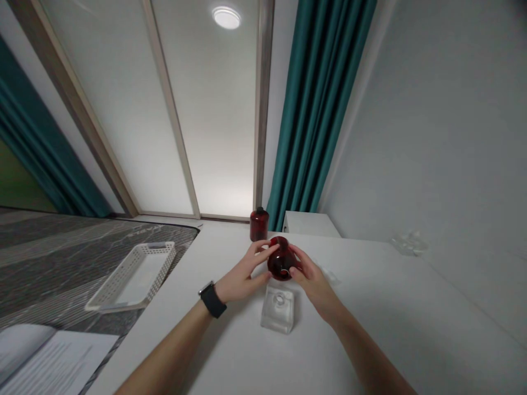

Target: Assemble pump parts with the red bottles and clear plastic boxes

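Observation:
Both my hands are around a dark red glass bottle with a rounded body, above the white table. My right hand grips it from the right, thumb low on the front. On the opposite side, my left hand has its fingers on the bottle's top and its thumb near the base. A clear square glass bottle with a round opening or neck lies just below, nearer to me. Behind stands another dark red bottle with a black cap.
The white table meets a wall on the right, where a clear glass-like object sits. Left of the table are a white perforated basket and an open book on a grey striped surface. A white cabinet stands beyond.

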Demonstrator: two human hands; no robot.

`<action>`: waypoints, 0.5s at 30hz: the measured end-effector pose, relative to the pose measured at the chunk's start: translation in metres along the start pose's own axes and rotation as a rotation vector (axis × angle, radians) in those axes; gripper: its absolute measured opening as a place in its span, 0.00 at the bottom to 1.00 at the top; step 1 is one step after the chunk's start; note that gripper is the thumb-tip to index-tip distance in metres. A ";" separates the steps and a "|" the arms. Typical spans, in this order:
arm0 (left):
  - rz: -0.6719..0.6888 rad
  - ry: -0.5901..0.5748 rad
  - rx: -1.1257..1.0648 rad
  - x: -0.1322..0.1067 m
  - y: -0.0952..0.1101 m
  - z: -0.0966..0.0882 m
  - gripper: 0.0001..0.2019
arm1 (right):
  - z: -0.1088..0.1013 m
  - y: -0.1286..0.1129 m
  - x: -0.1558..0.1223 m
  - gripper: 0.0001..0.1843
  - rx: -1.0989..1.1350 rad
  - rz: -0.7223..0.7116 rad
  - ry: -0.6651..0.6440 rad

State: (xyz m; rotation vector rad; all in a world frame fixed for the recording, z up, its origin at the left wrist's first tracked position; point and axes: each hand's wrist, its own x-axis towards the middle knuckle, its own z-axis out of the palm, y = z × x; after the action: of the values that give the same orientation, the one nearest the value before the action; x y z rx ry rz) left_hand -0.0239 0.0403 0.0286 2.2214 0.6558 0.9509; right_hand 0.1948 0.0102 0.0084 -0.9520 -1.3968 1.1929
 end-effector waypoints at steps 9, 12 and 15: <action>-0.139 0.191 -0.495 -0.004 -0.014 0.014 0.24 | 0.003 0.012 -0.002 0.36 0.030 -0.037 0.078; -0.171 0.216 -0.536 -0.007 -0.017 0.014 0.24 | 0.004 0.015 -0.003 0.35 0.042 -0.034 0.074; -0.220 0.207 -0.550 -0.008 -0.017 0.012 0.26 | 0.005 0.017 -0.004 0.36 0.043 -0.013 0.062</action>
State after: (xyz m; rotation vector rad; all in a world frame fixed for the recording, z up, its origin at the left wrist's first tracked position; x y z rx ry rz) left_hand -0.0232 0.0426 0.0059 1.5525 0.6230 1.0984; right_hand 0.1899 0.0090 -0.0094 -0.9407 -1.3219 1.1700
